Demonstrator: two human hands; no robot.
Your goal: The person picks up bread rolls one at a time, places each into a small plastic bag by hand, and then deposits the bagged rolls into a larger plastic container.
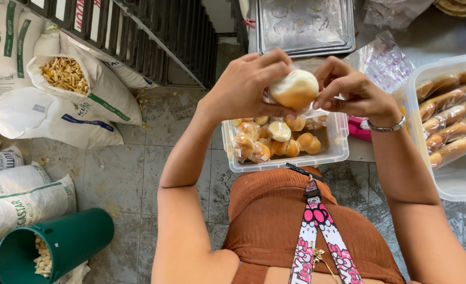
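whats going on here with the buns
A person holds a round bun in clear wrap with both hands: the left hand cups it and the right hand pinches the wrap at its side. Just below sits a clear plastic tub partly filled with more wrapped buns. A larger tub of long rolls sits to the right, a metal tray lies beyond the hands, and open sacks and a green bucket stand on the floor to the left.

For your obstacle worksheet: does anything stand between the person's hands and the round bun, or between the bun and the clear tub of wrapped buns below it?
Nothing visible does. The left hand and right hand grip the bun directly; the clear tub sits open just beneath.
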